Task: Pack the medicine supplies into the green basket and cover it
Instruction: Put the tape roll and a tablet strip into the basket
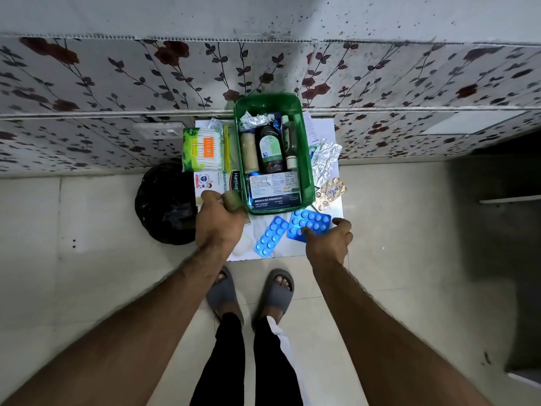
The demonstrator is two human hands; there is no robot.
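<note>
Beside near-left corner of green basket (268,102) | left grip (218,227) curled round olive roll (232,201) | right grip (328,238) pinching blue blister pack (314,220)

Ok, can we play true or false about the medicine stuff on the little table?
1. The green basket already has bottles in it. True.
2. The basket has its cover on. False: its top is open and nothing covers it.
3. The right hand is on the big blue pill pack. True.
4. The cotton buds pack is inside the basket. False: it lies on the table, left of the basket.
5. The left hand is empty. False: it holds an olive roll beside the basket's near left corner.
</note>
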